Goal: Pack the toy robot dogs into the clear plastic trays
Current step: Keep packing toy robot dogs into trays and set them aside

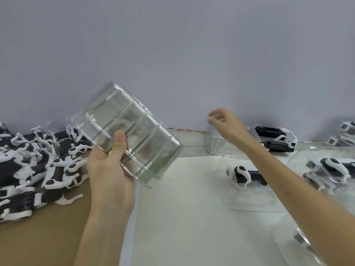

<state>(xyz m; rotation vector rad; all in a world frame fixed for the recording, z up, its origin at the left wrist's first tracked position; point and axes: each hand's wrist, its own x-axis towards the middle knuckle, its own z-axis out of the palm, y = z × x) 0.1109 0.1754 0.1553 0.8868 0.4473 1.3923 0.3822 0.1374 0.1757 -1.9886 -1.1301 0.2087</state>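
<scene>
The left hand [107,169] and right hand [228,123] are bare. The left forearm [99,227] and right forearm [307,189] are bare too.

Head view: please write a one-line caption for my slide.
Left hand holds a clear tray; right hand hovers above another tray.

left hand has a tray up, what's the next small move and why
Probably set the tray down flat on the white mat: the left hand holds it empty and tilted in the air, with the dog pile beside it.
</scene>
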